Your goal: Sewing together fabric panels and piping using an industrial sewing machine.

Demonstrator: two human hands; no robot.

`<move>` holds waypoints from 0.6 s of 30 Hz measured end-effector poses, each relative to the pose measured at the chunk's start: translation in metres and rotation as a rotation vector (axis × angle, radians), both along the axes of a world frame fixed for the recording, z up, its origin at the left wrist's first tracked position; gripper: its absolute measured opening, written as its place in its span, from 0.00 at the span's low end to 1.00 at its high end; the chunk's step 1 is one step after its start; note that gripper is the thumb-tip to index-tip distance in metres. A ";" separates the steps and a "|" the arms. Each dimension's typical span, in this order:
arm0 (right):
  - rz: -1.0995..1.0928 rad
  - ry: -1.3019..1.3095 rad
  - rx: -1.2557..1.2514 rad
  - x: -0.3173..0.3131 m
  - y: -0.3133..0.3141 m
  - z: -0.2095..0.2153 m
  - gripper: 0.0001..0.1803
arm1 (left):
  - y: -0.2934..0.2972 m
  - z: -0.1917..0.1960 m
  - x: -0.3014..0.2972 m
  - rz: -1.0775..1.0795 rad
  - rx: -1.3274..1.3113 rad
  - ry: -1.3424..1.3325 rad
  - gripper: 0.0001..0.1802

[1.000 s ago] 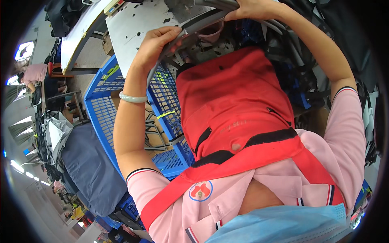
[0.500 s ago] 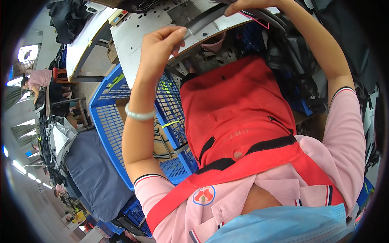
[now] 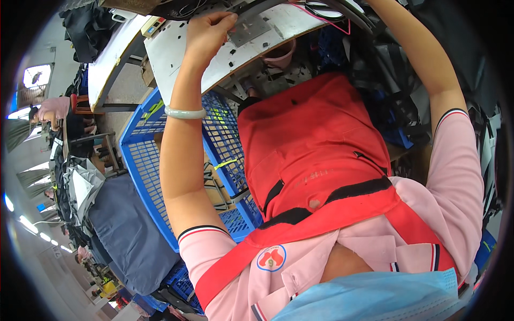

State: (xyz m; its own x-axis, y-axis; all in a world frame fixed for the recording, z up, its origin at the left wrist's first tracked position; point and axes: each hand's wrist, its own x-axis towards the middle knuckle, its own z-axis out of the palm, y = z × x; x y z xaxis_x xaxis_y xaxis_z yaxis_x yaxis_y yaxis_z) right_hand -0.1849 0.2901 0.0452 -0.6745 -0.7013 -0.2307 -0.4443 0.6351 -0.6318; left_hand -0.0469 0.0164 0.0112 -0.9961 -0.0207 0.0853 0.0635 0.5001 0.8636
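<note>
My left hand (image 3: 208,36) is over the white worktable, fingers pinched on the end of a dark grey strip (image 3: 258,8). From there the strip runs to the right along the upper edge of the view. Past that edge goes my right forearm (image 3: 412,43), so the right hand is out of sight. Under the strip, a grey metal plate (image 3: 250,31) is set in the tabletop. Small black scraps lie scattered around it.
The white worktable (image 3: 166,59) has a dark machine part (image 3: 171,8) at its far side. Below its edge are a pink bucket (image 3: 281,58) and a large blue plastic basket (image 3: 144,160). A pink cord (image 3: 326,20) hangs at the right. Another person (image 3: 53,109) works at far left.
My left hand has moved up and away over the table, carrying the strip's end with it. My right hand has gone out past the upper edge of the view.
</note>
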 end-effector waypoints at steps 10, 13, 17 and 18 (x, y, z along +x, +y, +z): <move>-0.015 0.072 -0.063 0.010 -0.011 0.014 0.22 | -0.014 -0.007 -0.022 0.023 -0.012 0.070 0.17; 0.021 0.135 -0.157 0.005 -0.017 0.013 0.24 | -0.033 -0.016 -0.034 0.014 0.040 0.051 0.16; -0.043 0.150 -0.141 0.010 -0.026 0.016 0.25 | -0.045 -0.032 -0.048 0.044 0.191 0.031 0.13; -0.038 0.149 -0.139 0.014 -0.025 0.016 0.25 | -0.047 -0.033 -0.047 0.048 0.193 0.030 0.13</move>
